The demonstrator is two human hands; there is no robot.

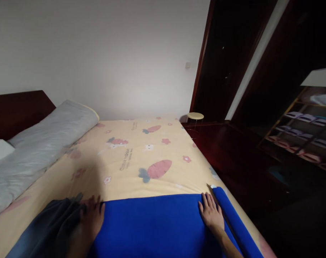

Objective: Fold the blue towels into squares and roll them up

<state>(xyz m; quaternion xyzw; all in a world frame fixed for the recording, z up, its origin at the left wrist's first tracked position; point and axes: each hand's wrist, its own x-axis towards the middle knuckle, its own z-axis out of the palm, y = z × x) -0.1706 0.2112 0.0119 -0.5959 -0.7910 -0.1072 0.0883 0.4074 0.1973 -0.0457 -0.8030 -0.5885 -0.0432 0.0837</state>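
Note:
A flat blue cloth (pixel 152 224) lies on the near part of the bed. At its far left corner is my left hand (pixel 91 216), in shadow and slightly blurred, fingers apart and thumb by the cloth's edge. My right hand (pixel 211 211) rests palm down near the far right corner, its fingers stretched out. Just right of that hand lies a long blue roll (pixel 232 218), with a pale bit at its far end. A dark, crumpled cloth (pixel 47 225) sits left of my left hand.
The bed (pixel 173 150) wears a yellow sheet printed with carrots and flowers. A grey quilted piece (pixel 50 136) lies along the dark headboard (pixel 20 111). Past the bed's right edge stand a round stool (pixel 195 116) and a shelf rack with shoes (pixel 302 136).

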